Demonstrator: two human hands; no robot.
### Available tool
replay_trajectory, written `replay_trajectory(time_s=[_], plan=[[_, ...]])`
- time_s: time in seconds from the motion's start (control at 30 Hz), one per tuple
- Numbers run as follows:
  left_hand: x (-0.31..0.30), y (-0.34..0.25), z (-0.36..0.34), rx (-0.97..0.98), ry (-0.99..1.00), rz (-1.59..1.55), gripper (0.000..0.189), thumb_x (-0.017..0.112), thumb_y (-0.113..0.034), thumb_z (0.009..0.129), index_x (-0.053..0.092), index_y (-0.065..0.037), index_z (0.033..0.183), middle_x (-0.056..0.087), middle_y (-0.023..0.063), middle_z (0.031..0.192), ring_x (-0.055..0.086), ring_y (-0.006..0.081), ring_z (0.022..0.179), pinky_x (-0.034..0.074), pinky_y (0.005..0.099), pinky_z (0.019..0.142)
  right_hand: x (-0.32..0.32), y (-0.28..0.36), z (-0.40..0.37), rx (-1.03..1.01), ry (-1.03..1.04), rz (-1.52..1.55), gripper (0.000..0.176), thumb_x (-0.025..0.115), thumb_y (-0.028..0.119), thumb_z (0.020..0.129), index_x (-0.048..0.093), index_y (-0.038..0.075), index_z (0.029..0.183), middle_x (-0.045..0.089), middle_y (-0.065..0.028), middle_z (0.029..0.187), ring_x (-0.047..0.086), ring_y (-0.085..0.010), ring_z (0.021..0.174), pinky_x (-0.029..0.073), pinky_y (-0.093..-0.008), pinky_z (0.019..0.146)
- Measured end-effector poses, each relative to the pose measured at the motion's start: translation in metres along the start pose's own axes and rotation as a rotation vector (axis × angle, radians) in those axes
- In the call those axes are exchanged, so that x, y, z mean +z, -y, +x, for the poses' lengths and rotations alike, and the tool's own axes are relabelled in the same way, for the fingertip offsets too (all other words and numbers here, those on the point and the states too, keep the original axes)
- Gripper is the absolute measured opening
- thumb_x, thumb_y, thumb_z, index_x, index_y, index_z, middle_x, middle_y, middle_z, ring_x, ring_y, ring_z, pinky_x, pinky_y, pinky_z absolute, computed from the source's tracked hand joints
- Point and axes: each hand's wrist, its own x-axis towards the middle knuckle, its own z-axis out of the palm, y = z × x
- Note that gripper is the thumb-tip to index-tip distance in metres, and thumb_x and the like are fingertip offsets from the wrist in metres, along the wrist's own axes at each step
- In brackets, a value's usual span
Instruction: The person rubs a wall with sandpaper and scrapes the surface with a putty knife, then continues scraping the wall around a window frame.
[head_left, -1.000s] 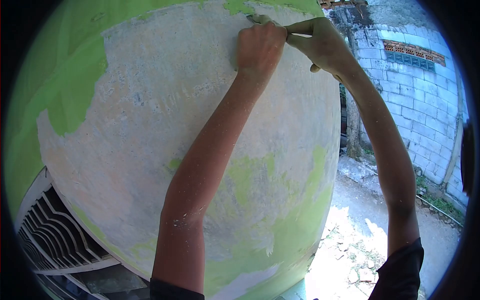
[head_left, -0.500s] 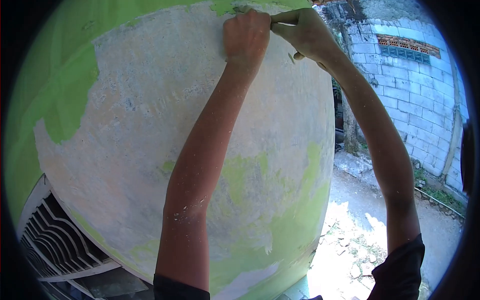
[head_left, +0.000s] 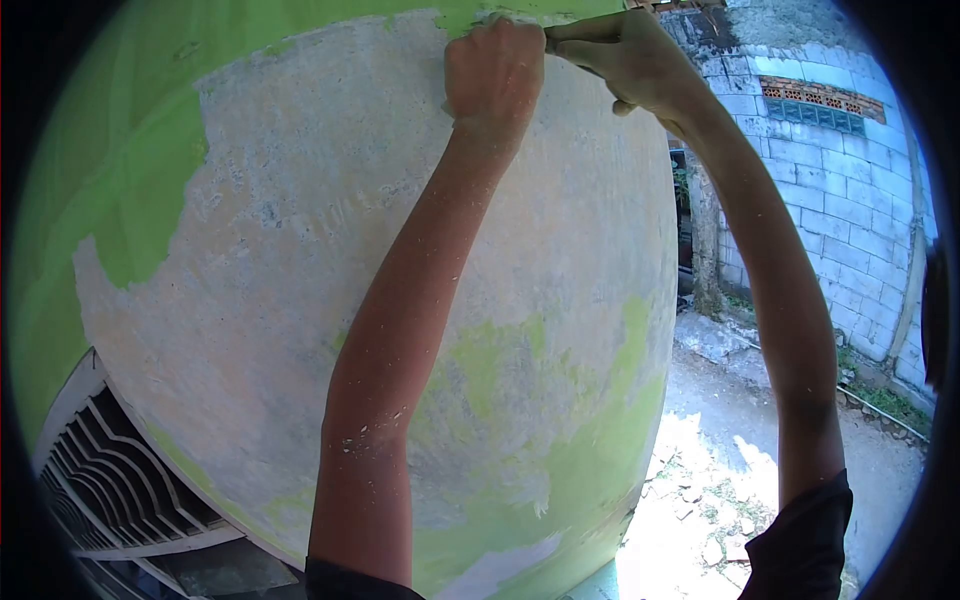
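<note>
A wall (head_left: 330,230) with peeling green paint fills most of the view, its pale plaster laid bare in the middle. High on it, at the ragged lower edge of the green paint (head_left: 450,18), my left hand (head_left: 495,75) is closed in a fist, knuckles up. Whatever it grips is hidden behind the fingers. Just right of it, my right hand (head_left: 640,62) has its thumb and fingers pinched together, their tips meeting the side of the left fist. A small dark bit shows there, too little to name. Pale flakes dot both forearms.
A slatted vent or window grille (head_left: 130,470) sits at the lower left. Right of the wall's corner lies a sunlit path with rubble (head_left: 700,520). A whitish block wall (head_left: 830,190) with a vent strip (head_left: 820,105) stands beyond it.
My right hand has shifted slightly right, its fingers still at the left fist. The left fist stays nearly in place. A small flake in the air below the right hand is gone from view.
</note>
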Motion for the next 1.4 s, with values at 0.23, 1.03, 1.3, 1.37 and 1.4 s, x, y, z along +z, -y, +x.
replay_trajectory(time_s=[0.23, 1.03, 1.3, 1.37, 1.4], plan=[[0.010, -0.008, -0.019, 0.028, -0.142, 0.086, 0.008, 0.069, -0.015, 0.079, 0.072, -0.015, 0.071, 0.070, 0.0048, 0.074, 0.072, 0.0188, 0.071, 0.054, 0.0309, 0.054, 0.010, -0.018, -0.011, -0.057, 0.033, 0.019, 0.029, 0.067, 0.022, 0.090, 0.072, 0.008, 0.115, 0.059, 0.0004, 0.057, 0.045, -0.0046, 0.038, 0.043, -0.0227, 0.036], [0.009, 0.000, -0.025, 0.028, -0.126, 0.027, 0.005, 0.072, -0.016, 0.075, 0.072, -0.016, 0.070, 0.070, 0.0025, 0.075, 0.070, 0.0151, 0.068, 0.054, 0.0297, 0.057, -0.006, 0.011, -0.025, -0.009, 0.078, -0.092, 0.030, 0.065, 0.024, 0.092, 0.071, 0.008, 0.117, 0.055, 0.0040, 0.056, 0.045, -0.0023, 0.043, 0.043, -0.0227, 0.038], [-0.004, 0.001, -0.028, 0.062, -0.082, -0.002, 0.010, 0.066, -0.011, 0.079, 0.071, -0.012, 0.070, 0.070, 0.0086, 0.074, 0.072, 0.0236, 0.071, 0.056, 0.0353, 0.057, 0.004, 0.002, -0.027, -0.013, 0.029, 0.008, 0.031, 0.066, 0.024, 0.092, 0.071, 0.007, 0.117, 0.065, -0.0004, 0.065, 0.048, -0.0026, 0.045, 0.042, -0.0215, 0.038], [-0.006, 0.001, -0.027, 0.021, -0.045, -0.048, 0.011, 0.066, -0.010, 0.079, 0.071, -0.011, 0.069, 0.070, 0.0097, 0.074, 0.072, 0.0244, 0.072, 0.056, 0.0357, 0.058, 0.030, -0.004, -0.030, 0.018, -0.045, 0.079, 0.031, 0.064, 0.021, 0.088, 0.072, 0.010, 0.115, 0.063, -0.0021, 0.064, 0.055, -0.0104, 0.046, 0.055, -0.0296, 0.044], [-0.006, 0.003, -0.025, -0.054, -0.043, -0.031, 0.009, 0.068, -0.011, 0.078, 0.071, -0.012, 0.070, 0.070, 0.0076, 0.074, 0.072, 0.0224, 0.072, 0.056, 0.0342, 0.058, 0.040, 0.000, -0.028, 0.003, -0.076, 0.091, 0.031, 0.064, 0.021, 0.088, 0.072, 0.009, 0.115, 0.064, -0.0028, 0.064, 0.056, -0.0105, 0.045, 0.055, -0.0291, 0.045]])
